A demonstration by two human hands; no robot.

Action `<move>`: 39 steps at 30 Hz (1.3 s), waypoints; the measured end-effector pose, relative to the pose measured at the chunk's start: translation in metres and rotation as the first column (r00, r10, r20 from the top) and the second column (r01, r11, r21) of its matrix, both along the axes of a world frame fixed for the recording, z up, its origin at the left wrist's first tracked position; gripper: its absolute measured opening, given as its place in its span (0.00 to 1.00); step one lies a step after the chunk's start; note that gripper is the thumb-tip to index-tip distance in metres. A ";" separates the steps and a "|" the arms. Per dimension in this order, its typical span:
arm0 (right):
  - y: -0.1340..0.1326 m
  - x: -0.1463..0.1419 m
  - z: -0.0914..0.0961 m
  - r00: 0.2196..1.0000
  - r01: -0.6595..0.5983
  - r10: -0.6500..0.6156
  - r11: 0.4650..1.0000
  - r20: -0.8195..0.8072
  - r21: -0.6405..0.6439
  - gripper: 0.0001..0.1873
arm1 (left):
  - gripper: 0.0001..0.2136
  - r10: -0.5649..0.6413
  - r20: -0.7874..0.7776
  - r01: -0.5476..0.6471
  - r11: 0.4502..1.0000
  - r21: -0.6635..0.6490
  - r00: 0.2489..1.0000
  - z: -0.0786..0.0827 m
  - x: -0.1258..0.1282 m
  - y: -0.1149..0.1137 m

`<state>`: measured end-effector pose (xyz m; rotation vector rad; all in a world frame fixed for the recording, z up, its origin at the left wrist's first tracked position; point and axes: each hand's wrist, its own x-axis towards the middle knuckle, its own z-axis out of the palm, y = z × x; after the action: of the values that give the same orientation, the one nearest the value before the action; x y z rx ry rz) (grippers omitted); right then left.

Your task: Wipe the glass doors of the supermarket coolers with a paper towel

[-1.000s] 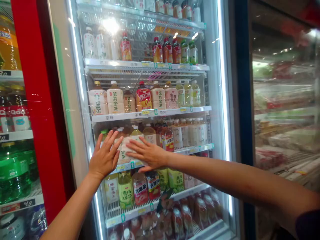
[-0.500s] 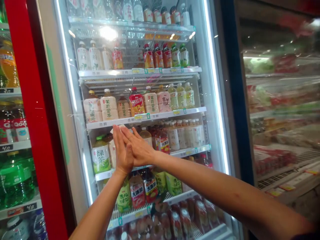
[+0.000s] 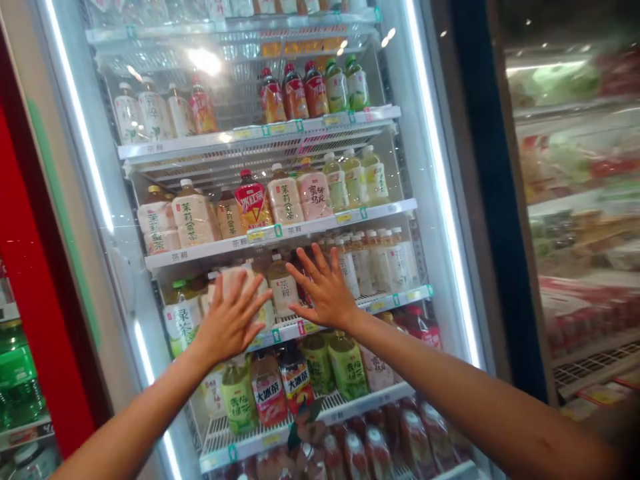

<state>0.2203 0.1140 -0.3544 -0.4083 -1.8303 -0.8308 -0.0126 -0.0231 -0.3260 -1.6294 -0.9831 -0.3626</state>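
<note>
Both my hands are raised in front of a drinks fridge's glass door (image 3: 425, 167), fingers spread. My left hand (image 3: 231, 323) is open, palm toward the glass, over the third shelf's pale tea bottles (image 3: 283, 290). My right hand (image 3: 323, 288) is open too, a little higher and to the right, in front of a row of white-capped bottles (image 3: 385, 260). Neither hand holds anything. Whether the palms touch the glass I cannot tell.
Wire shelves (image 3: 280, 233) hold several rows of bottled teas and juices with price tags. A red-framed fridge (image 3: 30, 287) with green bottles stands to the left. A dark blue door frame (image 3: 485, 200) and a chilled food case (image 3: 585, 200) lie to the right.
My hands were pressed together, palm to palm, half a second ago; now they have parted, left hand lower left, right hand to the right. The camera has swung slightly left and tilted.
</note>
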 end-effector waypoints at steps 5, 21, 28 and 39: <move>0.000 0.004 0.001 0.999 -0.030 0.030 1.000 -0.012 -0.002 0.54 | 0.39 0.056 0.236 -0.097 0.981 0.166 0.970 0.054 -0.007 0.003; 0.002 0.007 -0.003 1.000 -0.016 0.016 0.997 0.007 -0.082 0.46 | 0.43 0.032 0.107 -0.028 0.999 -0.039 0.994 -0.013 0.003 0.009; -0.001 0.006 -0.002 1.000 -0.002 0.004 0.994 0.022 -0.110 0.48 | 0.42 0.014 0.065 -0.008 0.996 -0.090 0.998 -0.022 0.005 0.007; -0.004 0.006 -0.061 0.998 0.006 -0.003 0.999 0.068 -0.037 0.56 | 0.38 -0.065 -0.085 0.052 0.988 -0.145 0.994 -0.014 0.011 0.009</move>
<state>0.2262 0.1104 -0.4157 -0.4125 -1.9113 -0.8233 -0.0017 -0.0142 -0.3400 -1.7915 -0.9121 -0.2610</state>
